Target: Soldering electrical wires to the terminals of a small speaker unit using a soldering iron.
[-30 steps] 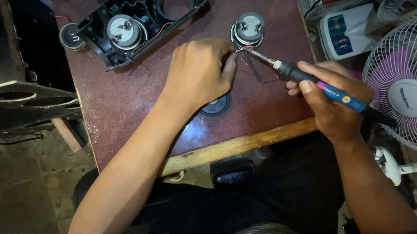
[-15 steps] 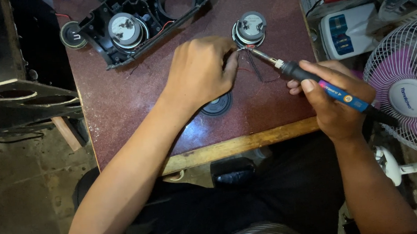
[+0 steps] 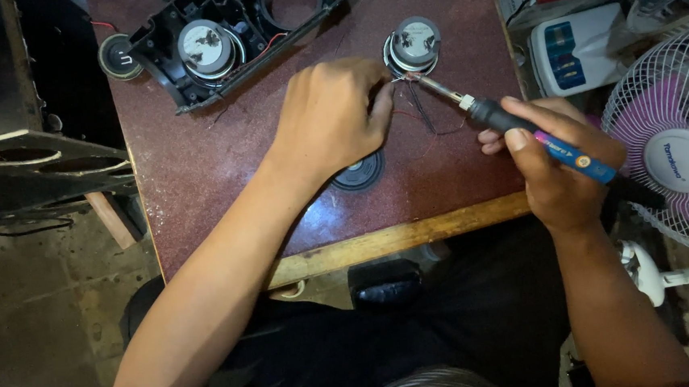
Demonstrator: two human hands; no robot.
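A small round speaker driver [image 3: 413, 45] lies magnet-up on the reddish-brown table [image 3: 199, 187]. My right hand [image 3: 556, 158] grips a blue and black soldering iron [image 3: 517, 125]; its metal tip touches the driver's near edge. My left hand [image 3: 331, 114] is closed just left of the driver, its fingertips pinching thin wires [image 3: 416, 112] at the same spot. The wires trail toward me across the table. A dark round part [image 3: 359, 172] lies half hidden under my left wrist.
A black plastic speaker housing [image 3: 228, 32] with another driver [image 3: 207, 48] in it lies at the table's far left, a small round cap [image 3: 118, 57] beside it. A pink and white fan [image 3: 677, 146] stands at the right. A dark cabinet [image 3: 27, 159] is at the left.
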